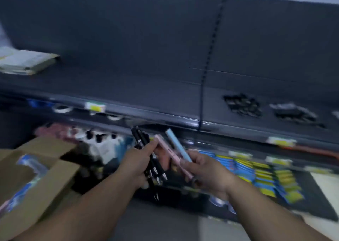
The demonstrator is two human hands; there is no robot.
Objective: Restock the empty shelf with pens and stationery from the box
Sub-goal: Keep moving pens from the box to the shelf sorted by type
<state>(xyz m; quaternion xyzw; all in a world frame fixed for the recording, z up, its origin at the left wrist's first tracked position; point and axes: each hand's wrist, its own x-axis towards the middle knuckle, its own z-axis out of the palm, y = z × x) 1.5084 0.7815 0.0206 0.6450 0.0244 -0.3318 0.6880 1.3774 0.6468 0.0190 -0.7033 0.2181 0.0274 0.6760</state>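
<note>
Above both hands lies the empty shelf [146, 86] — left hand [136, 164] clamps black pens [146, 154], right hand [207, 173] pastel pens [176, 145], tips angled shelfward.

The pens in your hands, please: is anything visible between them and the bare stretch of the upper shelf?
Nothing visible: the black pens, pink pen and blue pen sit just below the shelf, whose middle is bare.

Box [27, 176] brown matt cardboard; black pens [154, 165] glossy plastic; shelf [128, 86] matt dark.
</note>
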